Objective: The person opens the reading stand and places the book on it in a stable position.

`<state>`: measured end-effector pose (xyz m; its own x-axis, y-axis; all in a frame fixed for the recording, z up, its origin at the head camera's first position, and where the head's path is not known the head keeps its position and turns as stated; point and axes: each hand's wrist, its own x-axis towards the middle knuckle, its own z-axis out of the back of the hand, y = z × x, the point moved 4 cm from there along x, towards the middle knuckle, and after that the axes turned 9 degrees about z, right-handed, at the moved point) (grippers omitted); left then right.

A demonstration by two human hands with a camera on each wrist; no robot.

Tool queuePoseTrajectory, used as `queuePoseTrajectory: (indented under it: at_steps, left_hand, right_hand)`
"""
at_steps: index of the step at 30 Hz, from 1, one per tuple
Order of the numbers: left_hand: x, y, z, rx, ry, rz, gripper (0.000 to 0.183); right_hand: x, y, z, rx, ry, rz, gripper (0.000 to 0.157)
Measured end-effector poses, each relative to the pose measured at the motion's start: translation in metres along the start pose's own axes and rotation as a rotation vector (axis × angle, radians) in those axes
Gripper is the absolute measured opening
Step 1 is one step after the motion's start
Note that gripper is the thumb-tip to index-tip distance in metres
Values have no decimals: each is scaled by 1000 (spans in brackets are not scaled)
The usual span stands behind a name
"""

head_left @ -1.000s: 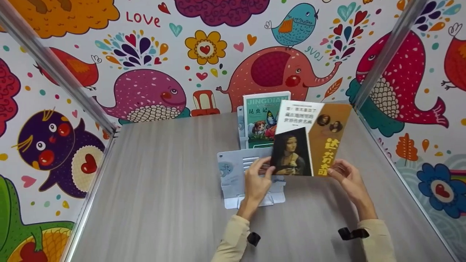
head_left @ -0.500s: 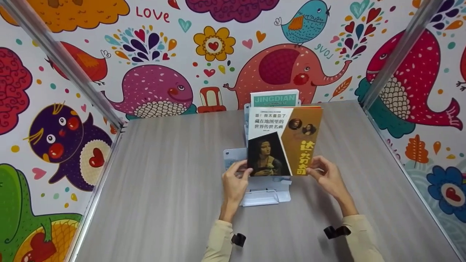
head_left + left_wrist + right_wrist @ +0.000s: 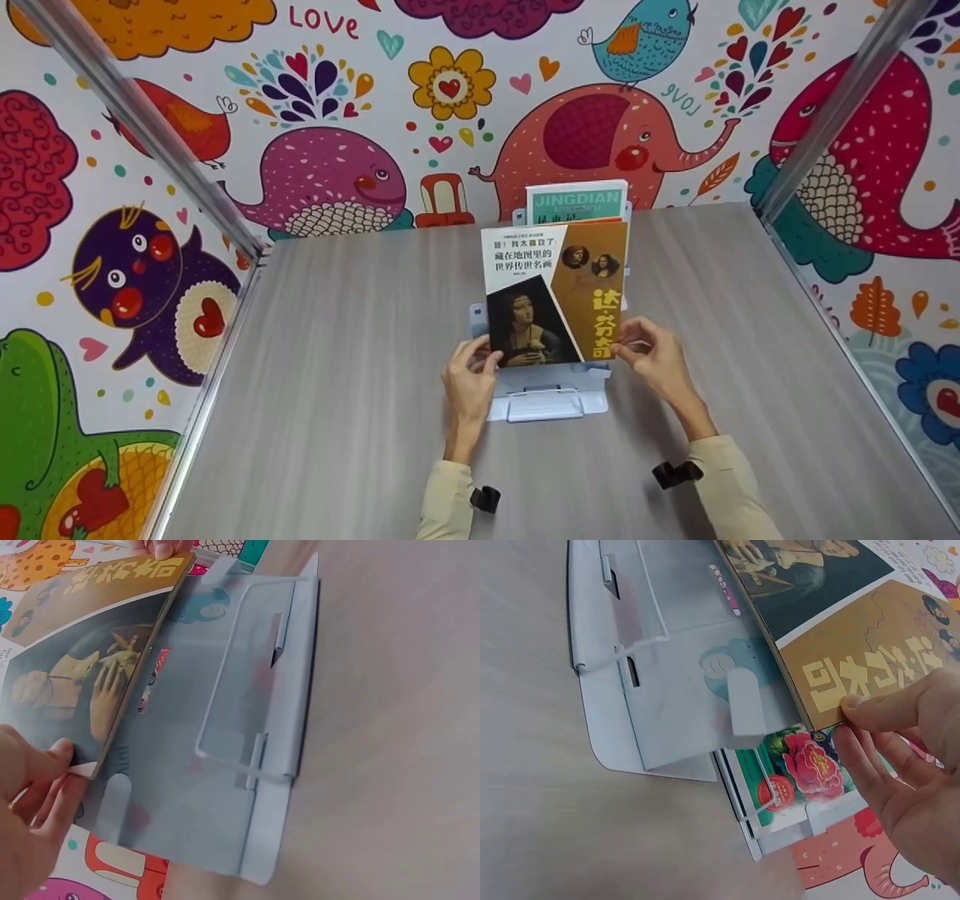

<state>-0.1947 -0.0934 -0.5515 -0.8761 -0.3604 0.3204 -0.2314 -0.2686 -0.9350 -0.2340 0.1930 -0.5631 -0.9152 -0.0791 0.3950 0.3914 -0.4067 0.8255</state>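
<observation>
A book (image 3: 555, 292) with a portrait painting and an orange-brown panel on its cover is held upright, tilted back, between both hands. My left hand (image 3: 469, 382) pinches its lower left corner, thumb on the cover and fingers behind. At the lower right corner, my right hand (image 3: 660, 360) pinches it the same way. Directly behind and below the book stands a pale blue book stand (image 3: 180, 802) with a clear flap at its front. In both wrist views the book's bottom edge is above the stand's ledge (image 3: 619, 735). The book hides most of the stand's back plate in the head view.
A second book stand farther back bears a green book (image 3: 577, 196), partly covered by the held book. The grey tabletop (image 3: 360, 360) meets cartoon-printed walls (image 3: 450, 150) at the back and sides. Metal posts (image 3: 832, 112) stand at the corners.
Both hands have carried the book leftward from the right, so that it is now in front of the nearer stand. The head view has shifted slightly. Both hands keep their hold.
</observation>
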Motion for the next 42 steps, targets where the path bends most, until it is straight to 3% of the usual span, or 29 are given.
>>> queuePoseTrajectory:
  at_steps: [2,9,14,22,27,35,42]
  left_hand:
    - [-1,-1,2,-2,-12,-6,23]
    - [-1,41,-2,-2,-12,24,31]
    - [-3,43,-1,15,1,18,29]
    - [-7,41,0,87,-12,-25,30]
    - [-9,42,0,116,10,-42,31]
    - [-9,44,2,127,39,-14,31]
    - [-8,43,6,236,-3,-100,27]
  right_hand:
    - [-1,-3,-3,6,-6,4,24]
    - [-1,-4,-10,-12,-5,12,28]
    - [-2,-4,-13,-45,-24,40,32]
    - [-8,-8,-18,15,-60,67,34]
    - [-15,-14,-19,2,-39,40,31]
    - [-20,-18,-20,11,-7,-6,27]
    - [-21,-18,-23,5,-18,-41,28]
